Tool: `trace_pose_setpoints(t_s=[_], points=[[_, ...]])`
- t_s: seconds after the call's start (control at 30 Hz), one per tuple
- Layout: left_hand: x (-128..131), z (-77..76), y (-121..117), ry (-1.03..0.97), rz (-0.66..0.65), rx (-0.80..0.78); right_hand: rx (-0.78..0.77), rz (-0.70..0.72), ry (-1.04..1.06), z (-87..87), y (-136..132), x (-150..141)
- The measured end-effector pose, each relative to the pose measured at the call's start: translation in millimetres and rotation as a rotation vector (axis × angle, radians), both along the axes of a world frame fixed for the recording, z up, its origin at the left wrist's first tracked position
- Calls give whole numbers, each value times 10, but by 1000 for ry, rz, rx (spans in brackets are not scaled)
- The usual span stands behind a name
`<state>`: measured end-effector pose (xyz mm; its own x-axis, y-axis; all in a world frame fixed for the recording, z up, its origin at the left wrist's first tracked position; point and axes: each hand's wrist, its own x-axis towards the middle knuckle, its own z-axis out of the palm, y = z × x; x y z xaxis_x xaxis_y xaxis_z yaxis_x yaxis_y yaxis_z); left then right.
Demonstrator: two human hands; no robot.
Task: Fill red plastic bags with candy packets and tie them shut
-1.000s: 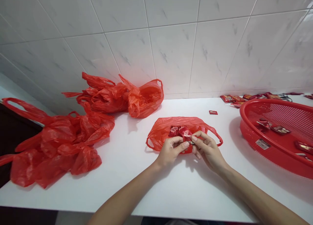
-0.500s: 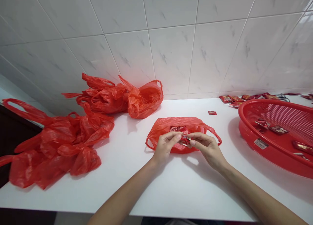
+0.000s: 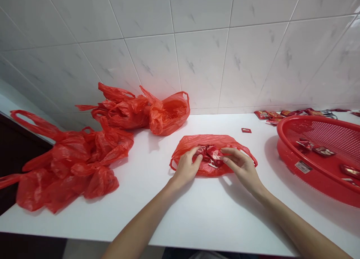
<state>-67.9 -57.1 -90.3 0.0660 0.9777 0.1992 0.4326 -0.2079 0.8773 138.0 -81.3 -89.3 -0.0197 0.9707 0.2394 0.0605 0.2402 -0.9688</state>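
Observation:
A red plastic bag (image 3: pixel 194 139) lies on the white table with its mouth open toward me. Several small red packets (image 3: pixel 216 154) with pale print are inside it. My left hand (image 3: pixel 186 168) reaches over the bag's left side, thumb and fingers apart beside a packet with a pale pattern (image 3: pixel 200 150). On the other side, my right hand (image 3: pixel 242 169) has its thumb and forefinger at the edge of a red packet with a pale round print, seemingly pinching it. The lower fingers of the right hand are partly hidden.
Crumpled red plastic bags (image 3: pixel 70 157) pile up at the left, and more bags (image 3: pixel 126 110) sit against the tiled wall. A large red mesh basket (image 3: pixel 298 154) holding several packets stands at the right. One small red packet (image 3: pixel 246 130) lies nearby; others (image 3: pixel 270 115) line the wall.
My hands have moved apart; before, they met at one small red packet above the bag. That packet now appears lower, among the others in the bag. The view has shifted slightly.

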Motion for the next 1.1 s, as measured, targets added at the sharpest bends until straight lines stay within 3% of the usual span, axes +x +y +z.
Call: trace_pose_setpoints(t_s=[0.13, 0.3, 0.47, 0.63, 0.9, 1.1], points=[[-63, -21, 41, 171, -9, 127, 135, -111, -92, 15, 27, 97], [33, -42, -44, 169, -318, 252, 431, -273, -268, 83, 34, 196], [163, -87, -142, 412, -526, 292, 599, -368, -399, 122, 72, 267], [182, -121, -126, 588, -421, 210, 462, -404, -523, 57, 133, 348], [155, -186, 5, 532, -164, 125, 90, -216, -599, -39, 172, 345], [148, -236, 164, 450, -127, 215, 58, -130, -619, -50, 153, 264]])
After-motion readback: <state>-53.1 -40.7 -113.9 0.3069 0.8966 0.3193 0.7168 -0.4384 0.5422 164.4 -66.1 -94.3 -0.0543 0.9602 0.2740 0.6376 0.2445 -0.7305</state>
